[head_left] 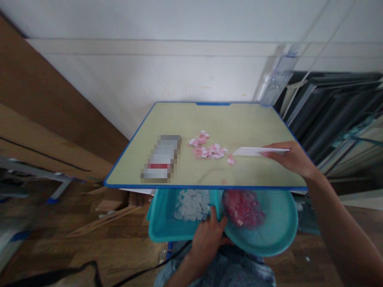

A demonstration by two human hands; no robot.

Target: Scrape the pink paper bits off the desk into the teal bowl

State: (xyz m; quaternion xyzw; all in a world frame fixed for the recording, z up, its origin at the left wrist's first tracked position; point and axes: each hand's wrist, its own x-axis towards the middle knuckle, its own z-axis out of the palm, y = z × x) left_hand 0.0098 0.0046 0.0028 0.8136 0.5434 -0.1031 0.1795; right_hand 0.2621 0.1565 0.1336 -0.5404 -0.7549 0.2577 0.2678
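Note:
My right hand (pixel 290 157), at the right of the small table, is closed around a flat white strip (pixel 248 151) with a slanted end. The strip lies low over the tabletop, its tip close to small pink pieces with white squares (pixel 212 152). Below the table's front edge, my left hand (pixel 207 235) grips where the rims of two teal containers meet. On its left side is a rectangular teal tray (pixel 163 235) with white chips (pixel 193 205); on its right, a round teal basin (pixel 281 219) bears a pink-red heap (pixel 243 209).
The pale table (pixel 239 119) has a blue edge and stands against a white wall. A pixelated rectangular object (pixel 161 157) lies at its left. A clear plastic bottle (pixel 277 79) and dark stacked panels (pixel 326 107) are behind right. Cardboard (pixel 60 119) stands left.

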